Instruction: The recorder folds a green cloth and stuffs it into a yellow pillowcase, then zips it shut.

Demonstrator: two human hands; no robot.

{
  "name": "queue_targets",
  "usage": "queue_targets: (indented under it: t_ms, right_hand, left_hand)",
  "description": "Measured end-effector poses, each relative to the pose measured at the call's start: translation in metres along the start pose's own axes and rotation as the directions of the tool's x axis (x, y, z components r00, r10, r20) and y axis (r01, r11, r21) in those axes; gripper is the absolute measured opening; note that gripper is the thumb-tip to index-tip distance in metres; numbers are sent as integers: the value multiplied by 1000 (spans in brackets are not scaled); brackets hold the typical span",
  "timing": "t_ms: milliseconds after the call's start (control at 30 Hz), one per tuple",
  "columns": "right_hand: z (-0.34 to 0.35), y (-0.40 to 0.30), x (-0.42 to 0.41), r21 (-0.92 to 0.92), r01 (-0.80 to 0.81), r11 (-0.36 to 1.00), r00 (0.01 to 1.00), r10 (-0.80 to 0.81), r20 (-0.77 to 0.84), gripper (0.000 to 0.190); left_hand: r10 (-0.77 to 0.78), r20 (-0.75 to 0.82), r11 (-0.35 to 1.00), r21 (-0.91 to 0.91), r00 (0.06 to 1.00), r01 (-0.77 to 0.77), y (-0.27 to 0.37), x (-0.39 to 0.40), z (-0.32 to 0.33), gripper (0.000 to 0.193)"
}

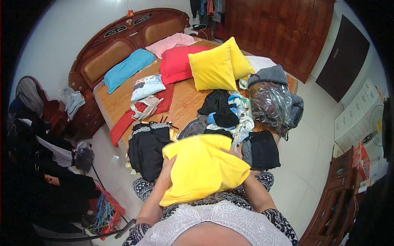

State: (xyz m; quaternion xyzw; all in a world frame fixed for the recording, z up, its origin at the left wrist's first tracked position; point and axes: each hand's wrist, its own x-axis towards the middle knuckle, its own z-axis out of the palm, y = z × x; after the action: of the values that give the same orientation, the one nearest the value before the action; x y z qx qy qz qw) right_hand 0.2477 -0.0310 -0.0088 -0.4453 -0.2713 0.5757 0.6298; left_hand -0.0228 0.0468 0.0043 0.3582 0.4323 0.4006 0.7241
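A yellow cloth, its kind not plain, is spread between my hands above my lap. My left hand holds its left side, with the fingers partly behind the fabric. At the upper right of the cloth, my right hand is mostly covered by it, so its grip is hidden. Folded black clothing with grey trim lies beside my left hand, and a folded black garment lies to the right. Beyond the cloth is a heap of mixed clothes. Two yellow cushions rest farther back on the bed.
Blue, red and pink pillows lie near the wooden headboard. A clear plastic bag of dark fabric sits at the bed's right. Dark clothes hang at the left, above a red bag of hangers.
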Motion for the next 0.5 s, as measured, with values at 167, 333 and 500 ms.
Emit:
queue_targets:
  t_ms: [167,333,500]
  right_hand:
    - [30,-83,27,115,188,975,978,-197,71,37]
    - [33,-91,29,0,342,940,937,-341,83,56]
    - [19,-61,17,22,317,948,948,-317,14,64]
  left_hand:
    - [368,75,897,-291,927,-332,78,19,33,48]
    - [340,246,938,-162,908,-308,90,26,29,42]
    - [284,143,953,-154,948,-262,63,17,19,40]
